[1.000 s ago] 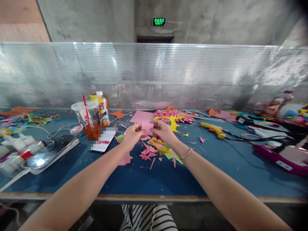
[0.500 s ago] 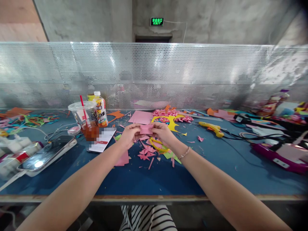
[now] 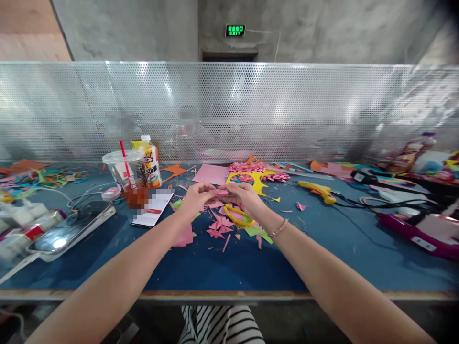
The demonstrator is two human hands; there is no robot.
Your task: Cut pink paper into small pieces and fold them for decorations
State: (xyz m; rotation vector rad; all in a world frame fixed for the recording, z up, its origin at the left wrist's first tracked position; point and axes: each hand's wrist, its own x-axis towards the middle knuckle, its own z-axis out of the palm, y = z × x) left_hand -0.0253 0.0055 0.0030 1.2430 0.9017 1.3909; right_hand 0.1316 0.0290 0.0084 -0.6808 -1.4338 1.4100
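Both hands meet over the middle of the blue tabletop (image 3: 322, 248), a little nearer its far edge than its near one. The left hand (image 3: 195, 198) and the right hand (image 3: 244, 197) each pinch one end of a small pink paper piece (image 3: 219, 192), fingers closed on it in a tight fingertip grip, so the folded strip is held just above the surface between them. The right wrist carries a thin bracelet (image 3: 278, 228). Directly under and just in front of the hands lies a scatter of pink paper scraps (image 3: 219, 223), with yellow-handled scissors (image 3: 238, 217) resting among them beside the right wrist and some green offcuts (image 3: 258, 233) toward the near edge. Beyond the hands, toward the far edge, a flat pink sheet (image 3: 211, 174) lies next to a yellow cut-out sheet (image 3: 256, 181) and a cluster of finished pink paper flowers (image 3: 251, 168). Left of the hands stands a clear plastic cup (image 3: 126, 177) with a red straw and dark drink, a small bottle (image 3: 150, 162) just behind it, and a white card (image 3: 152, 208) lying flat near the left hand. Further toward the left edge a phone (image 3: 71, 228) lies screen up. To the right of the middle, a yellow glue gun (image 3: 319, 191) rests on its side with its cord trailing toward the right edge. A perforated metal screen (image 3: 287, 110) stands along the far edge.
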